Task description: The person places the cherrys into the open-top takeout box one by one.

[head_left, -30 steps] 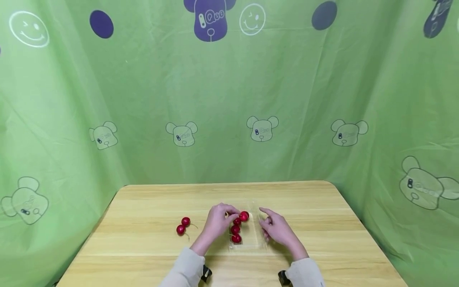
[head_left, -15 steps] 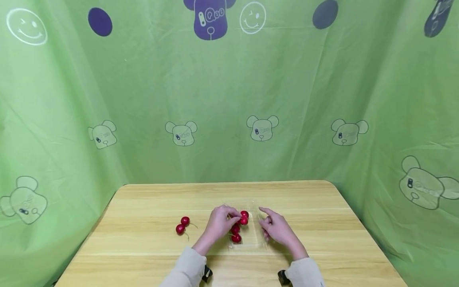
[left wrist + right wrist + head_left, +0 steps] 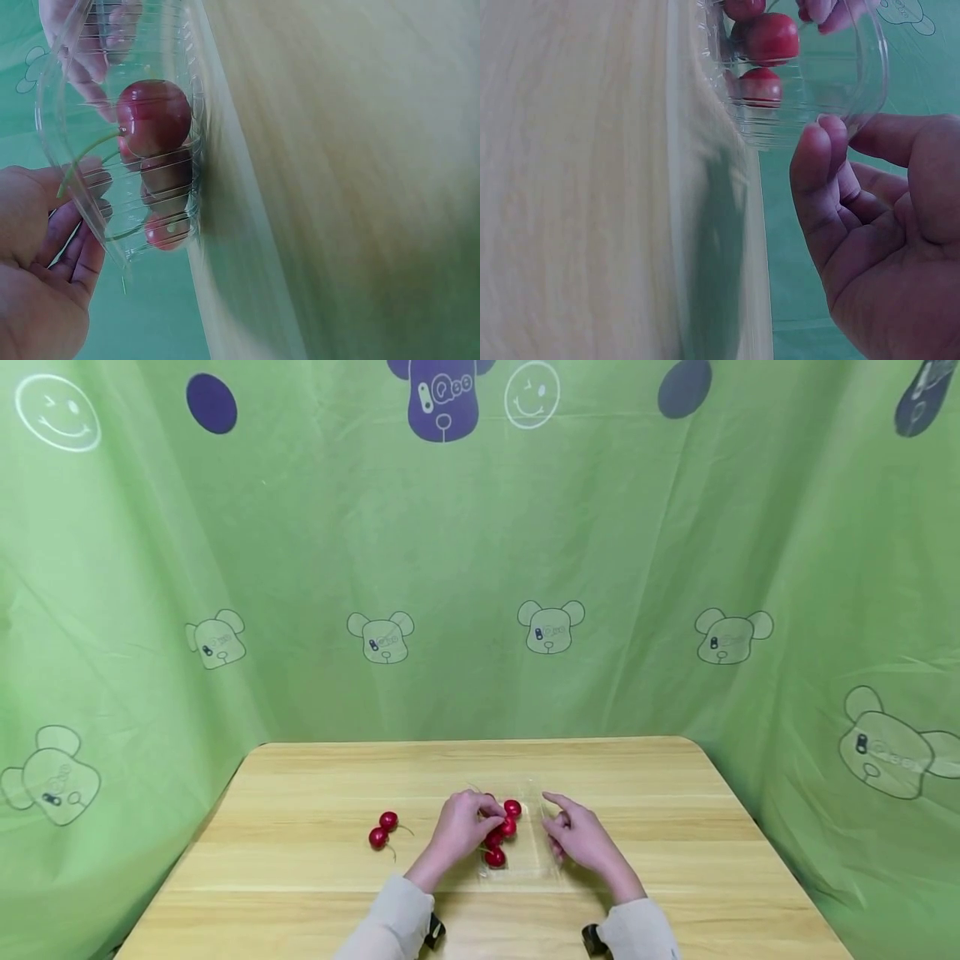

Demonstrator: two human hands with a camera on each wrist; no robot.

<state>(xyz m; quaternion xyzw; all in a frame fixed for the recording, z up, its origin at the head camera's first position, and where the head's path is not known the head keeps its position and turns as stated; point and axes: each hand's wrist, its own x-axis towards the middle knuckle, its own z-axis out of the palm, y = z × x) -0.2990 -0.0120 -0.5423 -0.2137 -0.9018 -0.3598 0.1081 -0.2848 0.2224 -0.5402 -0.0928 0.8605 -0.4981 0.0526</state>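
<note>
A clear plastic box (image 3: pixel 534 860) stands on the table with several red cherries inside, one of them the front cherry (image 3: pixel 495 858). My left hand (image 3: pixel 463 820) reaches over the box's left side, thumb and fingertips together at a cherry (image 3: pixel 508 828) low in the box; its fingers partly cover the other cherries. In the left wrist view, a large cherry (image 3: pixel 154 116) with a green stem shows through the ribbed wall. My right hand (image 3: pixel 581 839) is at the box's right side. The right wrist view shows its thumb and fingers (image 3: pixel 810 154) pinching the box rim.
Two cherries with stems, a rear cherry (image 3: pixel 388 821) and a front cherry (image 3: pixel 378 838), lie on the wooden table (image 3: pixel 300 877) left of the box. A green patterned curtain (image 3: pixel 465 693) hangs behind and at both sides.
My left hand has lowered the cherry a little toward the near side, among the other cherries. My right hand stays at the box's right side. The two loose cherries have not moved.
</note>
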